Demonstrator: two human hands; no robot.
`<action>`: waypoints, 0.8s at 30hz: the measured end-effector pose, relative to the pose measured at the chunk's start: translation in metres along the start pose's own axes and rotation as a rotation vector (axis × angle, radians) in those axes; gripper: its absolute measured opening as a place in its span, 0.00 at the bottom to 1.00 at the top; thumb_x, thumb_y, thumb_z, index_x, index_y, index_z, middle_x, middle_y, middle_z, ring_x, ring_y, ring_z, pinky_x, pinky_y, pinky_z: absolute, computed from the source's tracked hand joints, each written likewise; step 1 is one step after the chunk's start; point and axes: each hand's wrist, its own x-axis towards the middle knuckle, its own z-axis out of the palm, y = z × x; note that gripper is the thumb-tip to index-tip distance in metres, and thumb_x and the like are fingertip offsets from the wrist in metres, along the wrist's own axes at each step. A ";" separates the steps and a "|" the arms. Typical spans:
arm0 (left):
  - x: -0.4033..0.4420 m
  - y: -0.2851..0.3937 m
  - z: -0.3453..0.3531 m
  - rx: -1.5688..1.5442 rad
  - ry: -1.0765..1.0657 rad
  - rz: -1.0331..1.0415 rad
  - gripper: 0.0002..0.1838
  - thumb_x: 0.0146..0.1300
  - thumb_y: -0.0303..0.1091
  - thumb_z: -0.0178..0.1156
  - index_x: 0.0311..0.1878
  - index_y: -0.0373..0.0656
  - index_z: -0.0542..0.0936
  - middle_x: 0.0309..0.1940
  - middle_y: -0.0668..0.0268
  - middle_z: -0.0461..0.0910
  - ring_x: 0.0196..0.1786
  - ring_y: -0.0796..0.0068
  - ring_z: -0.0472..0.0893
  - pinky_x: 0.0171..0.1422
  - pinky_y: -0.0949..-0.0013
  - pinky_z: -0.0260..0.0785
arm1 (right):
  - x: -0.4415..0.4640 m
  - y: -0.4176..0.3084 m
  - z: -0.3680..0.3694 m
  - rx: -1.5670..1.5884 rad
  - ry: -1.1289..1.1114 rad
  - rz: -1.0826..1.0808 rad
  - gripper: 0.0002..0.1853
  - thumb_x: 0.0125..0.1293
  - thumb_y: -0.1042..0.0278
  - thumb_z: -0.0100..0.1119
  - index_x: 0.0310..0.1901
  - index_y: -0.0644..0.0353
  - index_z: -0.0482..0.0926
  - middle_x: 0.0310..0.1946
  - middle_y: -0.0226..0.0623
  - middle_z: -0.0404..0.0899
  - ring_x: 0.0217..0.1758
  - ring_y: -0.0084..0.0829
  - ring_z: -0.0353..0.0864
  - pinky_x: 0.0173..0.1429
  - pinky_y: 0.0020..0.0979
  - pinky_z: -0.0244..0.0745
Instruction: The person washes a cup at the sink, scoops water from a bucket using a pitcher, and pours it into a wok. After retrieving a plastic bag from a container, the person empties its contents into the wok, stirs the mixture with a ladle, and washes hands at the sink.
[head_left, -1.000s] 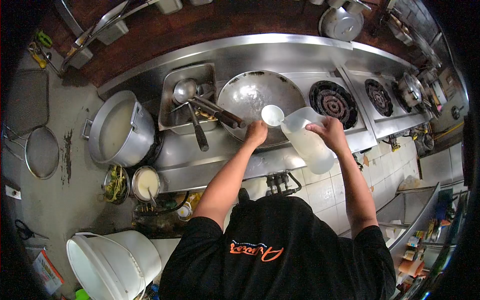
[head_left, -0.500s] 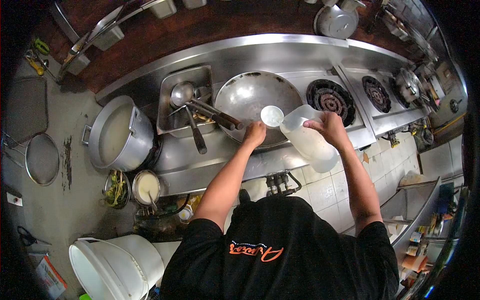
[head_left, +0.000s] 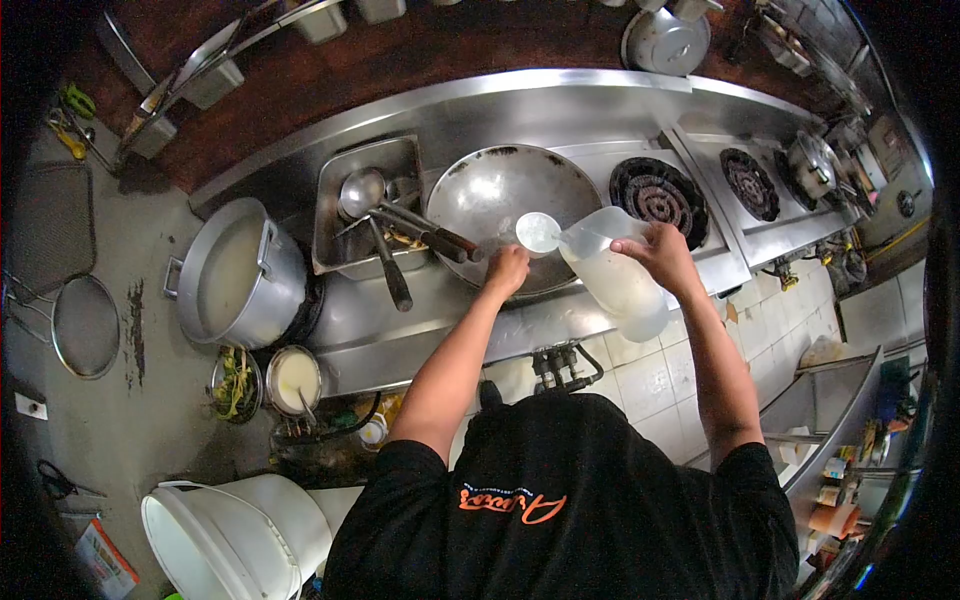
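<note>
Here, left hand grips cup above near side of wok; right hand grips jug, tilted left; oversteep tilt could overfill cup.

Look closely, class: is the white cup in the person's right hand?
No, the left hand holds the cup above the wok, while the right hand grips the jug.

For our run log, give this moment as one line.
left hand: holds white scoop over wok | right hand: holds jug tilted toward scoop
</note>
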 end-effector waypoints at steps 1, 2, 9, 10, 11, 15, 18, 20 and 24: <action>0.006 -0.012 0.005 0.075 0.037 0.056 0.19 0.62 0.40 0.43 0.32 0.36 0.79 0.27 0.48 0.80 0.37 0.49 0.81 0.45 0.51 0.70 | -0.003 0.000 0.000 -0.011 0.010 0.020 0.26 0.49 0.48 0.72 0.29 0.71 0.80 0.21 0.44 0.79 0.25 0.29 0.77 0.31 0.33 0.71; 0.012 -0.024 0.009 0.149 0.074 0.112 0.18 0.62 0.40 0.44 0.33 0.36 0.79 0.27 0.47 0.80 0.38 0.50 0.80 0.45 0.50 0.70 | -0.005 0.000 -0.001 -0.022 0.021 0.041 0.25 0.50 0.50 0.72 0.30 0.71 0.80 0.21 0.39 0.79 0.25 0.22 0.75 0.30 0.30 0.71; 0.006 -0.015 0.006 0.469 0.315 0.139 0.11 0.62 0.35 0.52 0.36 0.37 0.79 0.45 0.44 0.71 0.43 0.41 0.75 0.47 0.47 0.68 | -0.004 0.020 0.009 0.105 0.003 0.042 0.25 0.51 0.52 0.72 0.33 0.72 0.80 0.24 0.38 0.81 0.28 0.21 0.77 0.32 0.27 0.72; -0.004 -0.002 -0.002 0.470 0.337 0.179 0.11 0.62 0.34 0.53 0.36 0.37 0.79 0.46 0.45 0.69 0.43 0.40 0.75 0.47 0.46 0.69 | -0.006 0.015 0.007 0.103 -0.011 0.043 0.25 0.51 0.52 0.72 0.33 0.72 0.80 0.24 0.38 0.81 0.28 0.22 0.77 0.33 0.27 0.72; -0.012 0.011 -0.010 0.470 0.359 0.218 0.10 0.62 0.34 0.54 0.36 0.36 0.79 0.48 0.45 0.67 0.43 0.39 0.74 0.47 0.46 0.69 | -0.007 0.012 0.005 0.100 -0.025 0.043 0.25 0.51 0.52 0.72 0.33 0.72 0.80 0.24 0.37 0.81 0.28 0.22 0.77 0.33 0.27 0.72; -0.019 0.030 -0.022 0.561 0.378 0.328 0.10 0.62 0.33 0.53 0.36 0.35 0.79 0.47 0.44 0.68 0.43 0.39 0.75 0.47 0.45 0.69 | -0.006 0.017 0.010 0.139 -0.019 0.026 0.24 0.51 0.53 0.72 0.32 0.71 0.80 0.24 0.37 0.81 0.27 0.22 0.77 0.33 0.28 0.72; -0.015 0.030 -0.020 0.467 0.192 0.200 0.15 0.65 0.37 0.49 0.37 0.34 0.79 0.44 0.42 0.73 0.44 0.39 0.76 0.50 0.47 0.68 | -0.004 0.016 0.011 0.092 -0.017 0.006 0.26 0.50 0.50 0.71 0.30 0.71 0.80 0.23 0.42 0.80 0.26 0.29 0.78 0.33 0.32 0.72; -0.018 0.042 -0.021 0.402 0.063 0.071 0.19 0.67 0.41 0.47 0.38 0.34 0.79 0.42 0.41 0.76 0.45 0.40 0.76 0.51 0.48 0.67 | -0.001 0.011 0.013 -0.009 -0.019 0.012 0.29 0.48 0.44 0.70 0.26 0.71 0.79 0.22 0.52 0.79 0.24 0.41 0.80 0.34 0.39 0.72; -0.013 0.024 -0.003 0.338 0.075 0.092 0.22 0.68 0.44 0.43 0.37 0.35 0.80 0.37 0.43 0.78 0.46 0.44 0.77 0.53 0.49 0.67 | -0.004 -0.016 0.004 -0.018 -0.030 -0.020 0.30 0.47 0.42 0.70 0.26 0.71 0.79 0.22 0.55 0.78 0.26 0.47 0.80 0.34 0.40 0.72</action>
